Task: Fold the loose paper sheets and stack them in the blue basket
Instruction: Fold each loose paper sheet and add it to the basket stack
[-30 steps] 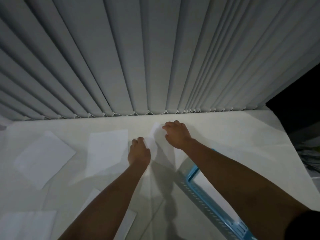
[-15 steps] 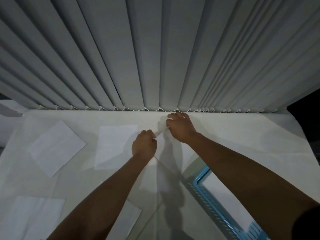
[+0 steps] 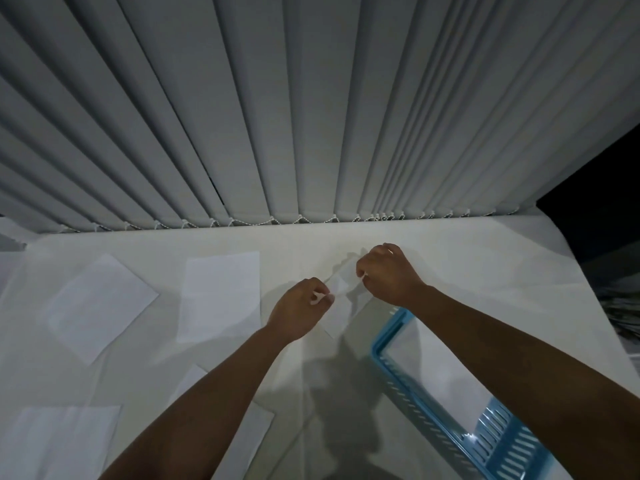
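Both my hands pinch the far edge of one white paper sheet (image 3: 341, 308) and hold it lifted off the table. My left hand (image 3: 299, 310) grips its left corner, my right hand (image 3: 388, 275) its right corner; the sheet sags between them, its lower part reaching the table. The blue basket (image 3: 408, 379) lies at the lower right under my right forearm, with white paper (image 3: 440, 372) lying flat inside it. Loose sheets lie on the table to the left: one (image 3: 221, 296) beside my left hand, another (image 3: 100, 306) tilted further left.
Grey vertical blinds (image 3: 311, 116) hang along the table's far edge. More white sheets lie at the bottom left corner (image 3: 55, 441) and under my left forearm (image 3: 246, 441). The white table (image 3: 467, 265) ends at the right in a dark gap.
My hands went from pressing the sheet flat on the table to pinching its far corners and lifting it. The view shifted, bringing more of the basket into sight.
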Demonstrator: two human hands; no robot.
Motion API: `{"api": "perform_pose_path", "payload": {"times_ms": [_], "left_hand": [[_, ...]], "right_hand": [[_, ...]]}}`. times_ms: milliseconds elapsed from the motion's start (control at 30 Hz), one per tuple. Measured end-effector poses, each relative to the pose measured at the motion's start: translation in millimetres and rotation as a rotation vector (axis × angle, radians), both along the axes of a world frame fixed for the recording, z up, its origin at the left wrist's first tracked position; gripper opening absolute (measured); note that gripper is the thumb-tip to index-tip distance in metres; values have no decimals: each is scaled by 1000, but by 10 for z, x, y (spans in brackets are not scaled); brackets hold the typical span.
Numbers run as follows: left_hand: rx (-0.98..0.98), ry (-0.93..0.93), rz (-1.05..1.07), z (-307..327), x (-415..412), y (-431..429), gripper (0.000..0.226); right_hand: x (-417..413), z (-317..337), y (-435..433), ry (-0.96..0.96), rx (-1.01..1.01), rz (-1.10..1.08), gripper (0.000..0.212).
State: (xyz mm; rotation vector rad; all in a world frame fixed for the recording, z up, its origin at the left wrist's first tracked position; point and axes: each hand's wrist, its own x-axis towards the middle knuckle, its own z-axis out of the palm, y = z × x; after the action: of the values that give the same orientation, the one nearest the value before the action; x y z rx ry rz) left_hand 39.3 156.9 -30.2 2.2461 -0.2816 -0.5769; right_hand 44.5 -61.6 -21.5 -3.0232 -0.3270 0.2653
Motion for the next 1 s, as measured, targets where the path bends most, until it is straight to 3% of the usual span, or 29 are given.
{"api": "perform_pose_path", "payload": {"times_ms": [167,333,533,733,867,1000], "left_hand": [[25,36,69,-75,3,-17,13],[165,-5,107,-212,92,-79,20],[286,36,70,-205,199,-348,32],[393,1,-57,-227,262,-495,22],[287,82,26,-120,263,-492,13],[16,276,202,100,216,-369,26]], "right_hand": [[-161,-75,-102,46,-14,-6,21],[-172,13,-84,207,-25,-50,40],[-185,26,21,243,-71,-123,42],[-330,100,84,261,-161,-114,40],[-497,123,150,90,53,-263,37],[-810,252,334,-71,357,-377,29]]}}
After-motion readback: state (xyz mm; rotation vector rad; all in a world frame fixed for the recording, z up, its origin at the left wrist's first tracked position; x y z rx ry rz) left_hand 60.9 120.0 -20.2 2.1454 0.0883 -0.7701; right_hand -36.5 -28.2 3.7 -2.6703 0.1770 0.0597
